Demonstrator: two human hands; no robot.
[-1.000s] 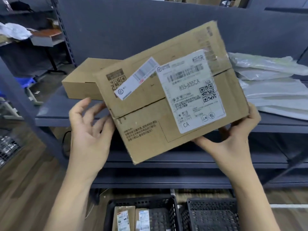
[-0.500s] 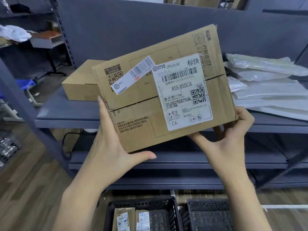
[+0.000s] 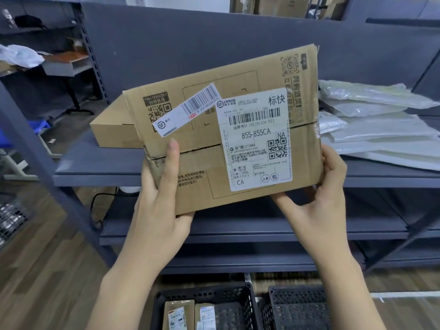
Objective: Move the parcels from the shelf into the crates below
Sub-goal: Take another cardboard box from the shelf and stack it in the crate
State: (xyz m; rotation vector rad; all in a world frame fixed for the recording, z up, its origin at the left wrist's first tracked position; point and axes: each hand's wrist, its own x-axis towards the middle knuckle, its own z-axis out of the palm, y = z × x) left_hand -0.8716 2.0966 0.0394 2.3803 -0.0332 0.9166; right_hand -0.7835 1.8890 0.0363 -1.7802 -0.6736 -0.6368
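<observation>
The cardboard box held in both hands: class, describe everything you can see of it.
The cardboard box is brown, flat and rectangular, its taped seam running across the face. It carries a large white shipping label reading 855-855CA with barcode and QR code, a smaller slanted barcode sticker, and printed markings. It is held tilted in front of the shelf, off it. The left hand grips its lower left corner; the right hand grips its lower right corner.

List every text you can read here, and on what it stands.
"SF EXPRESS", "标快", "SF 152 705 634 7073", "855-855CA", "NA", "CA": white label on the held box.
"SF": barcode strip.
Box print, address lines, crate parcels' labels: too small or blurred.
</observation>
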